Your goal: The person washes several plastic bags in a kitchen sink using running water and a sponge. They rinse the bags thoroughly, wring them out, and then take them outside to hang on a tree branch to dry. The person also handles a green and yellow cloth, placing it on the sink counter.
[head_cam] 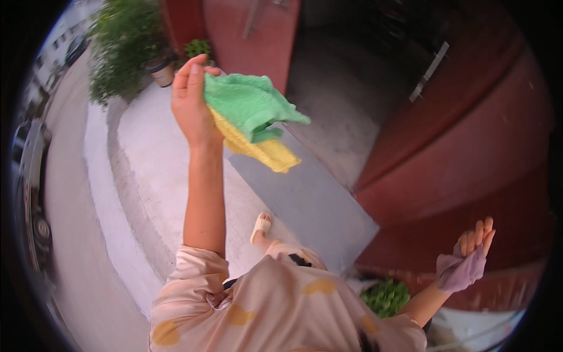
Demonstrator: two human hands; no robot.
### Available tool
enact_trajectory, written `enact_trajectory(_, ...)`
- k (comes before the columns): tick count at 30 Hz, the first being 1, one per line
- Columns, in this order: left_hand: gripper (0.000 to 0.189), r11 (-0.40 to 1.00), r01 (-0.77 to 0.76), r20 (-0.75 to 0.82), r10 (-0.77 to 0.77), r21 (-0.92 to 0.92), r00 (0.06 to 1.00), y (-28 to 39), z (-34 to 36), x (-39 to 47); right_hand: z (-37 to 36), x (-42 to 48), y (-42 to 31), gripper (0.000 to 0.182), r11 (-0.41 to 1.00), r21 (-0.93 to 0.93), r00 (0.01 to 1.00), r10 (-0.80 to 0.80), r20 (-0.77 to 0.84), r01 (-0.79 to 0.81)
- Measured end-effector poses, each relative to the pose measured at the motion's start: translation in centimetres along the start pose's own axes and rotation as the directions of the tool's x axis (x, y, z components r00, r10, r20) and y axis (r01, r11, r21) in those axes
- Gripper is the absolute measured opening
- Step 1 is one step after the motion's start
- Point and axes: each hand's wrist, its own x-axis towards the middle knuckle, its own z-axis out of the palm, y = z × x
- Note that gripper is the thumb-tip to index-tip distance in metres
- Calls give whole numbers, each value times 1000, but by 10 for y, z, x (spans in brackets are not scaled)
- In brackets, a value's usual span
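My left hand (192, 99) is raised at the upper left of centre, its fingers closed on the edge of a green terry cloth (246, 99). A yellow cloth (259, 147) hangs out from the same hand, under the green one. Far out at the lower right is my right hand (477, 242), with a mauve cloth (464, 270) bunched in it against the palm and wrist. Both arms are spread apart. A foot in a cream slide sandal (262, 223) shows on the pale concrete between them.
A red metal door leaf (250, 44) and red panels (453, 145) flank a dark doorway. A grey threshold ramp (308, 198) lies before it. Potted plants (162, 72) stand at upper left, a leafy plant (386, 297) at lower right. Vehicles (33, 189) line the road at far left.
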Motion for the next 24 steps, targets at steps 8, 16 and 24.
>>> enact_trajectory(8, 19, 915, -162, -162, 236, 370, 958, 15, -130, 160, 72, 128, 253, 16, 856, 111, 863, 499, 80, -505)
enact_trajectory(16, 20, 710, -81, -304, 399, 700, 865, 36, -193, 206, 156, 243, 353, 15, 759, -15, 714, 618, 329, -651)
enact_trajectory(24, 18, 765, 24, -463, 364, 644, 808, 23, -232, 193, 92, 281, 350, 17, 650, -87, 625, 753, 206, -755)
